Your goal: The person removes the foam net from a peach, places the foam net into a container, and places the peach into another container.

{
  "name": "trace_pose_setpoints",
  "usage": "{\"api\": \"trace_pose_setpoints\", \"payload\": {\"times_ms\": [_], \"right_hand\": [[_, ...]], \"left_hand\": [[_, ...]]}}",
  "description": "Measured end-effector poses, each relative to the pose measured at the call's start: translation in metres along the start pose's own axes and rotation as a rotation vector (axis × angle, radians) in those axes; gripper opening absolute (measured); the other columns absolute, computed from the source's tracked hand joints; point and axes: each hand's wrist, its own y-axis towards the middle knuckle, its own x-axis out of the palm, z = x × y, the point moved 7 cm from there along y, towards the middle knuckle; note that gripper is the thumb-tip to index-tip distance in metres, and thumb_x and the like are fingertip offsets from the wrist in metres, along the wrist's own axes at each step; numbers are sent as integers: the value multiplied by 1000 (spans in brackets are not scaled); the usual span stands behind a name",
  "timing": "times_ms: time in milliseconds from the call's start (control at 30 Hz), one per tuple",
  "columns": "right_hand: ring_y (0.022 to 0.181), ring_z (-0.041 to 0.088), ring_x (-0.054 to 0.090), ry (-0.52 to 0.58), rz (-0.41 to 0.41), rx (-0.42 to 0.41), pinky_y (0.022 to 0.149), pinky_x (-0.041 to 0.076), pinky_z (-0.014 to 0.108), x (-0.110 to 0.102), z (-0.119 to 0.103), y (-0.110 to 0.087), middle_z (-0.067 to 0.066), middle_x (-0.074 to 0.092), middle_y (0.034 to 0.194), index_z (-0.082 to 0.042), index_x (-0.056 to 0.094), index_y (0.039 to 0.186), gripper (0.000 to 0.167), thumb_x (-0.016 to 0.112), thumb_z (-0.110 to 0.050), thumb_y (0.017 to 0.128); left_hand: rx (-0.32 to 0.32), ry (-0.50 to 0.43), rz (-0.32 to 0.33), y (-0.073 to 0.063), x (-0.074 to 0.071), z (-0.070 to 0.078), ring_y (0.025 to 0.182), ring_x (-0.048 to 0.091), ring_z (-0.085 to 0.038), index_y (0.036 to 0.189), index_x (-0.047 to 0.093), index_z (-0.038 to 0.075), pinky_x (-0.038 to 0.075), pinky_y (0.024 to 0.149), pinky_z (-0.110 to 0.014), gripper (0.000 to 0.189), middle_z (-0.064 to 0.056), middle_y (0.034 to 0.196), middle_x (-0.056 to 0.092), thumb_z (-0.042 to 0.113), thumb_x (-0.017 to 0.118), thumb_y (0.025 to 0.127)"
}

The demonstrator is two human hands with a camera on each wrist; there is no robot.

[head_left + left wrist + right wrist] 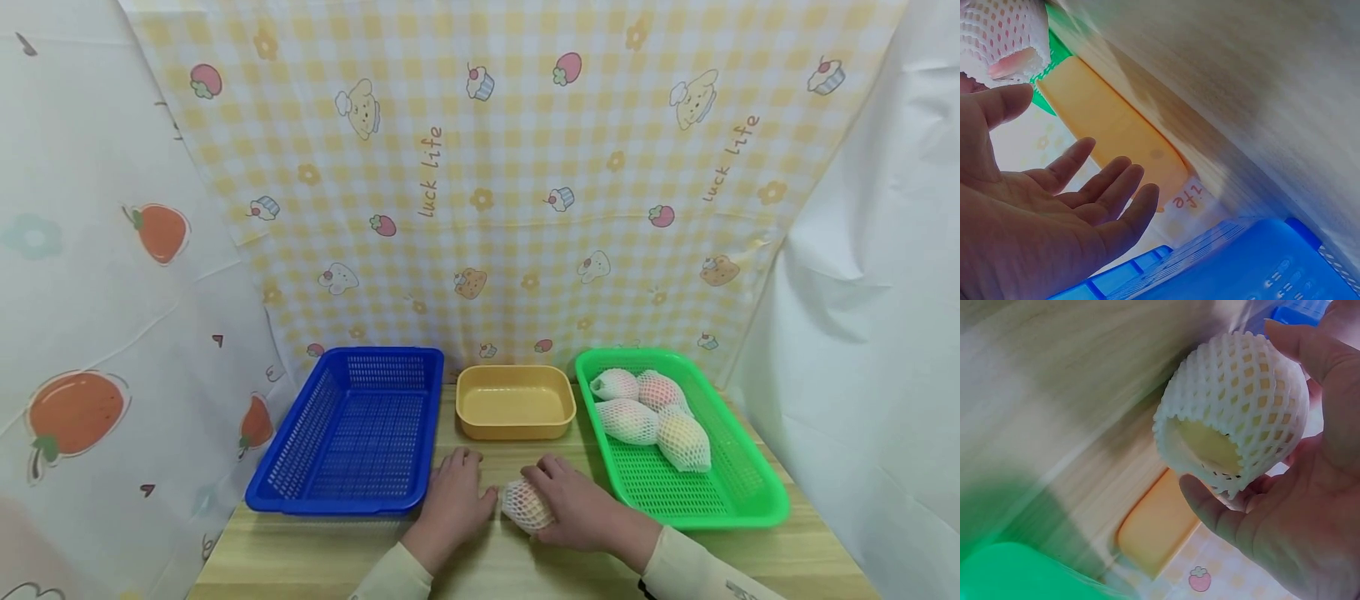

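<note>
My right hand grips a yellowish fruit in a white foam net at the front middle of the wooden table. In the right wrist view, thumb and fingers curl round the netted fruit, and pale yellow skin shows through the net's open end. My left hand is just left of it, beside the blue basket's near right corner. Its fingers are loosely bent with nothing in them, and its thumb points toward the fruit.
A blue perforated basket stands at the left. A small yellow tub sits at the back middle. The green basket on the right holds several netted fruits. A checked cloth hangs behind.
</note>
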Motion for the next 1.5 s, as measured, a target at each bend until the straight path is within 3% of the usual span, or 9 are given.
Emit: {"api": "trace_pose_setpoints", "payload": {"times_ms": [200, 800, 1133, 1500], "right_hand": [[129, 29, 60, 37, 68, -8, 105, 57, 54, 2, 2, -6, 10, 58, 145, -8, 51, 160, 99, 97, -48, 82], [135, 31, 59, 128, 94, 25, 110, 55, 54, -7, 5, -18, 12, 54, 151, -4, 48, 160, 105, 98, -51, 81], [132, 37, 61, 104, 142, 59, 103, 57, 60, -14, 10, -26, 17, 52, 155, -7, 49, 159, 104, 99, -51, 80], [137, 40, 58, 49, 96, 28, 105, 55, 61, -34, 15, -27, 20, 56, 151, -10, 57, 153, 94, 102, -44, 78]], "left_hand": [[1, 0, 5, -1, 0, 0, 123, 63, -39, 132, 68, 0, 54, 100, -62, 51, -19, 131, 66, 29, 84, 94], [-4, -5, -3, -1, 0, 2, 123, 64, -40, 132, 69, 0, 54, 100, -62, 49, -19, 132, 66, 30, 84, 96], [-3, -7, -1, -1, -3, 4, 120, 65, -40, 130, 69, -1, 54, 100, -62, 49, -19, 130, 66, 29, 85, 94], [-12, -7, -7, -2, -2, 5, 119, 65, -40, 129, 69, -1, 53, 98, -62, 48, -18, 129, 67, 29, 85, 94]]}}
